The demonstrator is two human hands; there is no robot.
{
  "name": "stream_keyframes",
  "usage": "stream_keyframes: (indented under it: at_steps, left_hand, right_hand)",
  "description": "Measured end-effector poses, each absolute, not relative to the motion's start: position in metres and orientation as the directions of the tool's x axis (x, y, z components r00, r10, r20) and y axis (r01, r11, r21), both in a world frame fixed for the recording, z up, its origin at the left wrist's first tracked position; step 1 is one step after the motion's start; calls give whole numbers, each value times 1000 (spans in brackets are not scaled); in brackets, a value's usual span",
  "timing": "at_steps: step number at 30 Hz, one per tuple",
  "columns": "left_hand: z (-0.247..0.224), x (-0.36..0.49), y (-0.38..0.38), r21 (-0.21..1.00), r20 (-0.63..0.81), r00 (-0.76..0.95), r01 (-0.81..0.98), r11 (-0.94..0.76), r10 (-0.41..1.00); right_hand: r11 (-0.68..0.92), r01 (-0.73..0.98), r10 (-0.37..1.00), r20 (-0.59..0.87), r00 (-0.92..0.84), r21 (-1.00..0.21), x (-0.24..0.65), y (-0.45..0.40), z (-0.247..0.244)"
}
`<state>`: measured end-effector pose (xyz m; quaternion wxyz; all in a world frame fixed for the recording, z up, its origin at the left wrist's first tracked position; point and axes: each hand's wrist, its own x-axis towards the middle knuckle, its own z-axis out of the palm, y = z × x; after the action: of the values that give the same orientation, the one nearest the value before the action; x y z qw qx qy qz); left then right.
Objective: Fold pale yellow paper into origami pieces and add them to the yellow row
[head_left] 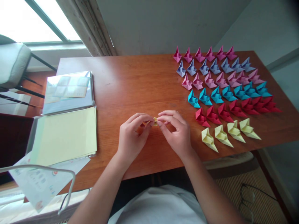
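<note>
Between my two hands is a small folded piece of yellow paper [155, 121], mostly covered by fingertips. My left hand [134, 132] pinches it from the left with thumb and forefinger. From the other side, my right hand [175, 129] pinches it the same way. Both hands are just above the wooden table, near its front edge. To the right stand rows of folded paper pieces; the nearest row holds several pale yellow ones [222, 136]. Behind it come red [224, 113], turquoise [216, 95], pink [221, 80], lavender [215, 66] and magenta [199, 55] rows.
Pale yellow paper sheets [66, 133] lie at the left of the table [130, 84], with a clear plastic packet [70, 90] behind them. A printed sheet [42, 183] and a curved white bar [72, 183] are at the lower left. A chair [14, 65] stands by the window.
</note>
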<state>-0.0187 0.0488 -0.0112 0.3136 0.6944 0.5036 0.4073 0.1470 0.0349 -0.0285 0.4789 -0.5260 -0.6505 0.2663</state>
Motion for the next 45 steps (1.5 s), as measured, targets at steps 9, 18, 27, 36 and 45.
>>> stream_keyframes:
  at_steps: [9, 18, 27, 36, 45]
  left_hand:
    - [-16, -20, 48, 724, 278, 226, 589, -358, 934]
    - [-20, -26, 52, 553, 390, 309, 674, -489, 867]
    - [-16, -25, 52, 623, 423, 231, 628, -466, 876]
    - [-9, -26, 52, 727, 391, 182, 539, -424, 902]
    - [-8, -27, 53, 778, 393, 119, 485, -399, 912]
  right_hand:
    - [384, 563, 907, 412, -84, -732, 147, 38, -34]
    - [356, 587, 923, 371, -101, -727, 146, 36, -35]
    - [294, 498, 937, 349, 18, -815, 151, 37, -26]
    - [258, 451, 939, 332, 91, -854, 151, 36, -27]
    - [256, 441, 932, 341, 125, -860, 152, 35, -27]
